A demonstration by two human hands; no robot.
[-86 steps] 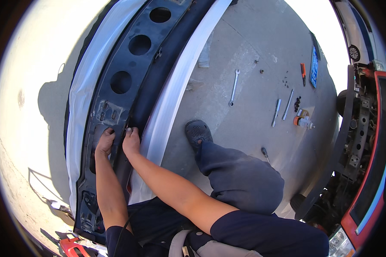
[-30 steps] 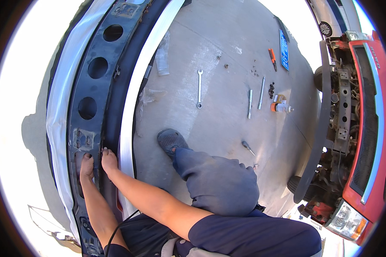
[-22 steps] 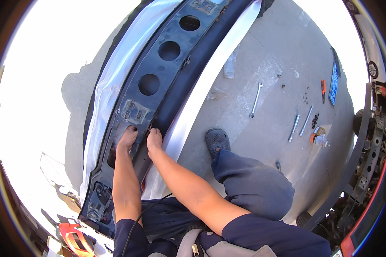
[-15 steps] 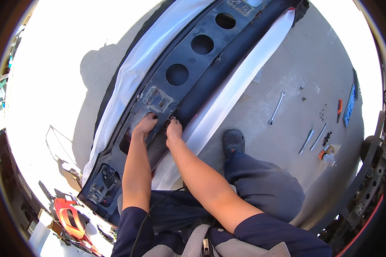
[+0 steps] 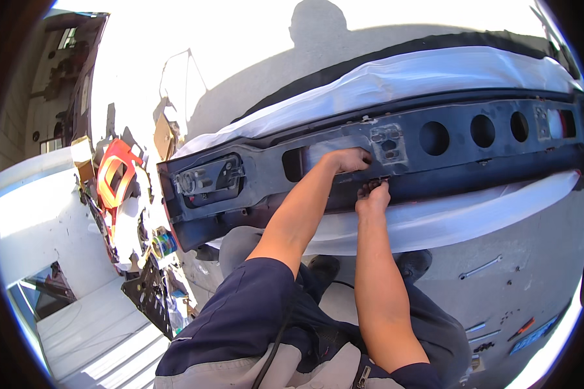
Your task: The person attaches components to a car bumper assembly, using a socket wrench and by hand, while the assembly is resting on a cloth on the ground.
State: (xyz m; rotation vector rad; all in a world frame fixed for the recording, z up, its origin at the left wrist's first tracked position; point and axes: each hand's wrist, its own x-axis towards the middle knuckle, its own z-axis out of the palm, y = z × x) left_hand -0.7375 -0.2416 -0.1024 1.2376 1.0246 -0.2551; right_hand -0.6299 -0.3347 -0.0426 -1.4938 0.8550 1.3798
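A long black bumper panel (image 5: 474, 165) with round holes lies across the concrete, and its white outer skin (image 5: 435, 74) wraps around it. My left hand (image 5: 347, 159) curls over the panel beside a small rectangular bracket (image 5: 387, 141). Just below it, my right hand (image 5: 372, 196) presses on the panel's lower edge, its fingertips closed around a small fitting there. What the fingers pinch is hidden. A lamp housing (image 5: 209, 177) sits at the panel's left end.
A wrench (image 5: 480, 267) and several small tools (image 5: 522, 327) lie on the concrete at the lower right. My shoes (image 5: 412, 262) rest below the bumper. An orange-red part (image 5: 117, 181), a tape roll (image 5: 164, 243) and a white vehicle body (image 5: 39, 214) crowd the left.
The view has swung round, so the bumper now runs across the picture instead of diagonally. Both hands stay at the same spot on the panel, the right a little lower.
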